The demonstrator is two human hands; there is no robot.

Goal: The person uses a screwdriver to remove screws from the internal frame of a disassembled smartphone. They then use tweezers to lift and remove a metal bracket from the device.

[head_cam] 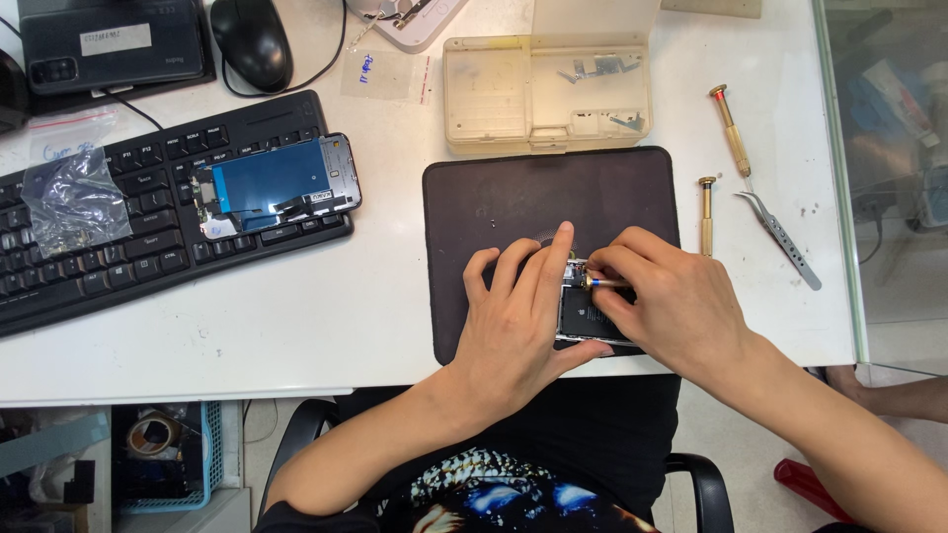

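Observation:
An opened phone (581, 318) lies on a dark work mat (494, 207) near the table's front edge, mostly covered by my hands. My left hand (513, 321) presses flat on the phone, fingers spread and pointing away from me. My right hand (671, 301) grips a small brass screwdriver (597, 282), its tip pointing left onto the phone's upper part. The phone's far end is hidden under my fingers.
A black keyboard (109, 232) at left carries a phone frame with a blue panel (276, 186) and a clear bag (74, 202). A beige parts box (546, 91) stands behind the mat. Two more screwdrivers (733, 130) (706, 212) and tweezers (780, 237) lie right.

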